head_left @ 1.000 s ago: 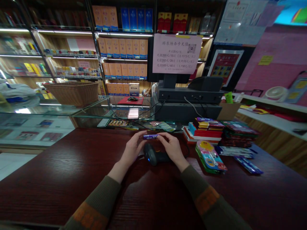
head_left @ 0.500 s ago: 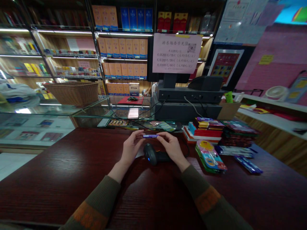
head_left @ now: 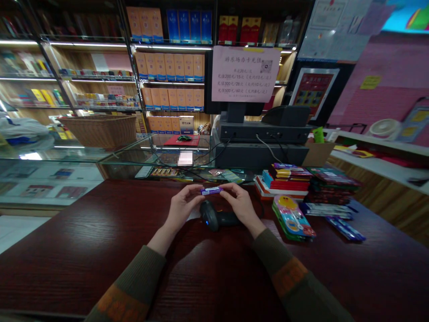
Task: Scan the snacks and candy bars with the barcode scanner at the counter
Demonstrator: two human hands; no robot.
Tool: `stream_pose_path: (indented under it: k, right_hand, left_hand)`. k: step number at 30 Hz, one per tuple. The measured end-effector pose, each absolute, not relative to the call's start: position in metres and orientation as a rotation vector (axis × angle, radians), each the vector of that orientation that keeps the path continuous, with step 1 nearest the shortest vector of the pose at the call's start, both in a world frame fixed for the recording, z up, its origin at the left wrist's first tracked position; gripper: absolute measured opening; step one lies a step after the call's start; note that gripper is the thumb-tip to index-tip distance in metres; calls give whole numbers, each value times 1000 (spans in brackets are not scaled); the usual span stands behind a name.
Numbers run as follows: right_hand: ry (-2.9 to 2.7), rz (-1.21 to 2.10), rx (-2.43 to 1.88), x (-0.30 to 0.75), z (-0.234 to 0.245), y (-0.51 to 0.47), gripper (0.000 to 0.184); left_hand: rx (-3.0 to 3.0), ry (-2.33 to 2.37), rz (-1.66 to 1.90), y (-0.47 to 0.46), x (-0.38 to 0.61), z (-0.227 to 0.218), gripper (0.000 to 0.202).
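Note:
A small purple packet (head_left: 211,191) is held level between both hands above the dark wooden counter (head_left: 83,250). My left hand (head_left: 181,208) pinches its left end and my right hand (head_left: 241,205) pinches its right end. Directly below the packet a black handheld barcode scanner (head_left: 214,218) lies on the counter, partly hidden by my right hand.
Stacks of colourful packets (head_left: 284,176) and a flat cartoon-printed pack (head_left: 293,217) lie to the right. A till with a monitor and pink notice (head_left: 246,74) stands behind. A glass display case (head_left: 67,165) with a wicker basket (head_left: 100,129) sits at left, shelves of boxes beyond.
The packet and both hands have stayed almost where they were; the packet is tilted slightly, showing more of its face.

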State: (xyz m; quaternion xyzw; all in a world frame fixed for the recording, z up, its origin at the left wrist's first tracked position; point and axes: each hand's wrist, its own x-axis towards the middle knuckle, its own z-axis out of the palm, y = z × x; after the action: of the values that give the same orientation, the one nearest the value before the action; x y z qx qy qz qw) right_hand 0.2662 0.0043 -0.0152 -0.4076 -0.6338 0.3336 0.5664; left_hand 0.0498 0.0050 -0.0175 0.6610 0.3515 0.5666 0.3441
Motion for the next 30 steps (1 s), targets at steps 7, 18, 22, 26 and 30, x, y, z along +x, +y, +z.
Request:
stream_pose_path:
  k: [7, 18, 22, 26, 30]
  right_hand:
    - [-1492, 774, -936, 265, -11, 4, 22]
    - [-1470, 753, -919, 261, -7, 2, 25]
    - [-1408, 824, -884, 260, -3, -1, 25]
    - [-1362, 873, -899, 259, -1, -3, 27]
    - [-1337, 915, -906, 258, 0, -4, 30]
  left_hand:
    - [1873, 957, 1432, 0, 49, -13, 29]
    - [2193, 1013, 1377, 1, 49, -12, 34]
    - [2228, 1038, 1416, 0, 48, -11, 33]
    - [2203, 1008, 1380, 0, 49, -12, 32]
    - [2190, 1000, 1361, -1, 50, -11, 32]
